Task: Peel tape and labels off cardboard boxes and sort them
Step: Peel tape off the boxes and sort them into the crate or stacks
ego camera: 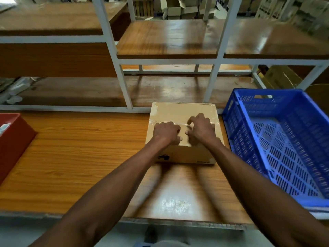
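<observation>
A closed cardboard box point(179, 111) stands on the wooden table point(80, 157), its top seam sealed with clear tape point(156, 122) that also wraps the corners. Both my hands lie on the box top, close together at the seam. My left hand point(166, 132) has its fingers curled down onto the lid, thumb pointing right. My right hand point(202, 129) has bent fingers pressing at the tape line, fingertips on the seam. Whether either hand pinches tape is hidden by the fingers. Black print marks the box's front face.
A blue slotted plastic crate point(284, 139) sits just right of the box, tilted. A red bin point(12, 139) stands at the table's left edge. Behind the box rises a white metal rack point(122, 81) with wooden shelves; more cardboard boxes lie far back.
</observation>
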Tool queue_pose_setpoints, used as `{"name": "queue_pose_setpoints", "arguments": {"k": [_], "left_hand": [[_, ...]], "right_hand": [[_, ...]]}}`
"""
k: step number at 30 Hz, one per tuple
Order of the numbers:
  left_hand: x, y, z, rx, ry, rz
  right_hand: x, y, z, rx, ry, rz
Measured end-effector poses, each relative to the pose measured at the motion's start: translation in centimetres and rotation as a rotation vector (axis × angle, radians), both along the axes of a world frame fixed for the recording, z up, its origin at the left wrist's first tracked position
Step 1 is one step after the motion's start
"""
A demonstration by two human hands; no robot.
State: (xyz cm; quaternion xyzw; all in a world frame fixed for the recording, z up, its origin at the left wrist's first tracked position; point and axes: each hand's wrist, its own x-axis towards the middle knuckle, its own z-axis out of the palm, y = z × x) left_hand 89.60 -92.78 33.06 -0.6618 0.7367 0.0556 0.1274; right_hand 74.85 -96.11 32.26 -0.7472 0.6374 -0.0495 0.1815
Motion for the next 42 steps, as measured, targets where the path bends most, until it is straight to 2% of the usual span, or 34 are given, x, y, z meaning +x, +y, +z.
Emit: {"name": "queue_pose_setpoints", "arguments": {"k": [2,4,8,14,17,21,24,26,30,35,39,42], "left_hand": [[0.3,0.4,-0.5,0.008,0.019,-0.005],[0.4,1.0,-1.3,0.008,0.031,-0.006],[0.8,2.2,-2.6,0.013,0.146,0.003],[2.1,5.5,-2.5,-0.056,0.283,0.059],[2.6,6.5,-4.2,-0.108,0.368,0.106],[2.9,7.4,-5.8,-0.235,0.362,0.12],[3.4,8.2,-7.0,-0.288,0.396,0.263],[3.8,8.6,-7.4,-0.305,0.482,0.33],[4.1,9.1,-7.3,-0.369,0.693,0.322],[4.3,8.0,-5.3,-0.52,0.763,0.319],[4.4,6.0,-1.3,-0.651,0.82,0.361],[4.6,4.3,1.3,-0.695,0.844,0.364]], "right_hand": [[-0.1,2.1,-1.3,-0.02,-0.018,0.048],[-1.1,3.0,-2.1,0.073,-0.05,0.113],[-2.5,2.4,-1.0,0.202,0.061,0.247],[-3.2,2.5,-1.9,0.274,0.051,0.29],[-3.1,2.9,-2.7,0.181,-0.004,0.24],[-3.4,4.1,-3.1,0.025,-0.23,0.011],[-4.4,5.5,-4.5,-0.056,-0.126,-0.084],[-5.2,6.8,-5.2,-0.085,-0.135,-0.151],[-5.3,7.4,-4.8,-0.084,-0.183,-0.157],[-5.9,5.8,-2.1,-0.196,-0.229,-0.139],[-5.9,3.9,1.7,-0.314,-0.346,-0.124],[-5.5,2.2,4.2,-0.327,-0.394,-0.128]]}}
